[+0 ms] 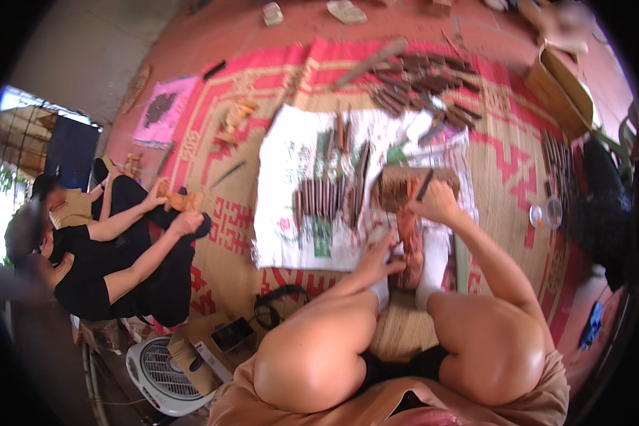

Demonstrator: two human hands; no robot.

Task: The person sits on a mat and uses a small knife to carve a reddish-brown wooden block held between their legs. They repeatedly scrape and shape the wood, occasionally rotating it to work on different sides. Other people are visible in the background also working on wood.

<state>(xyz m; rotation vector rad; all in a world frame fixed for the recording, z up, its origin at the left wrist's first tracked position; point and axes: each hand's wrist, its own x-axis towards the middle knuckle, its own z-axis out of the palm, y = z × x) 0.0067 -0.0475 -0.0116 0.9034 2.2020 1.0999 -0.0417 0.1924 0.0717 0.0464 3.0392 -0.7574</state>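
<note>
Over on the left, a co-worker in black (85,273) holds an orange-brown carved wooden piece (184,201). Slim dark rods (321,197) line a white printed sack (273,213). The left hand (378,257), grip spread apart, meets a reddish-brown carved wooden figure (410,245) between the feet; the right hand's (439,203) grip clamps a dark flat tool (425,184).

dark tool (424,184) partly behind right fingers (423,206); fan (162,370) partly behind cardboard (192,365)

A sheet (273,231) lies on the mat (238,167). Near the sheet's right edge sits a block (389,186), a carving (410,245) at its near side; left of these lies a tool row (321,197). A heap of tools (427,83) lies at the far right corner, a figurine (236,121) past the left edge.
</note>
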